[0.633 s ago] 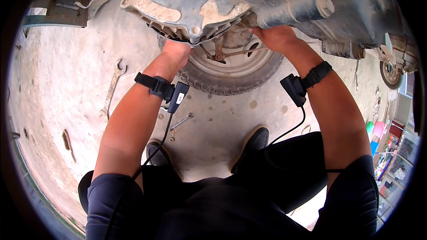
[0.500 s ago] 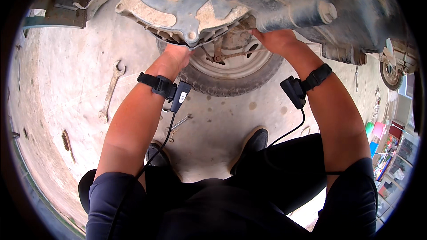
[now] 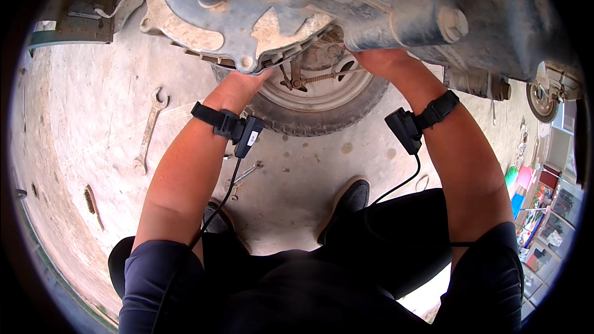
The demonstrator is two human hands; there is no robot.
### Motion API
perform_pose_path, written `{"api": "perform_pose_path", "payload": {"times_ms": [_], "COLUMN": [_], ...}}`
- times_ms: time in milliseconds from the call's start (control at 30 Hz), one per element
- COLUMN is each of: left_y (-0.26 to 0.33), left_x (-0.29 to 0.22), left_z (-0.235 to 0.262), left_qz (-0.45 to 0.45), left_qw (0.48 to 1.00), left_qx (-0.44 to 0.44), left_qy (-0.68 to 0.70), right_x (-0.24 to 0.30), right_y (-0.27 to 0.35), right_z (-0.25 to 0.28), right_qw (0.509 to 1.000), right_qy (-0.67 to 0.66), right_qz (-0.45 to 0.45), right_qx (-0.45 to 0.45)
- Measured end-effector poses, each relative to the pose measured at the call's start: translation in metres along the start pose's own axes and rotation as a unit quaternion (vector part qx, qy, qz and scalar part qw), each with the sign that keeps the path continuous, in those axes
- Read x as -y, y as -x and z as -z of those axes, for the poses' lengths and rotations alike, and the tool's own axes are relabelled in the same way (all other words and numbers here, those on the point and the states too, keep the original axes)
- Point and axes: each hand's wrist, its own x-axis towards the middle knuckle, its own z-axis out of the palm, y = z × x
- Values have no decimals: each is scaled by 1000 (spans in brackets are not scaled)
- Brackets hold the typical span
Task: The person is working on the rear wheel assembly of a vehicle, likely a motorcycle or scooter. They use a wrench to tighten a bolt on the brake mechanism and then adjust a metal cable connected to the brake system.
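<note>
Hands: my left hand [image 3: 238, 89] and right hand [image 3: 377, 60] brace the housing [image 3: 346, 6] above the tyre [image 3: 309, 114]; grip hidden, cannot tell; housing not yet set down.

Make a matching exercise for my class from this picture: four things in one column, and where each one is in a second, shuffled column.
Things:
1. wrench
2. left hand
3. right hand
4. tyre

Places:
A. lying flat under the grey metal housing
B. alone on the concrete floor, left of the forearm
C. reaching under the housing's right side
D. pressed against the housing's lower rim

Pairs: 1-B, 2-D, 3-C, 4-A
</note>
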Motion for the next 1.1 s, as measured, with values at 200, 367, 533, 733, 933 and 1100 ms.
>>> {"api": "perform_pose_path", "payload": {"times_ms": [200, 367, 533, 733, 933, 1100], "left_y": [0, 49, 82, 139, 145, 144], "left_x": [-1, -29, -38, 17, 15, 0], "left_z": [8, -24, -40, -20, 9, 11], "left_qz": [-285, -348, -259, -356, -417, -422], "left_qw": [870, 827, 852, 637, 651, 754], "left_qx": [15, -55, -1, 223, 233, 160], "left_qy": [-403, -438, -455, -646, -590, -477], "right_x": [-10, 2, 11, 13, 16, 13], "right_y": [-5, -3, -4, -9, -9, -11], "right_z": [-16, -1, 21, 26, 24, 22], "right_qw": [984, 989, 996, 995, 997, 995], "right_qy": [71, 97, 74, 2, -19, -18], "right_qz": [70, 53, 29, -5, -15, -15], "right_qx": [-147, -101, 29, 96, 67, 96]}}
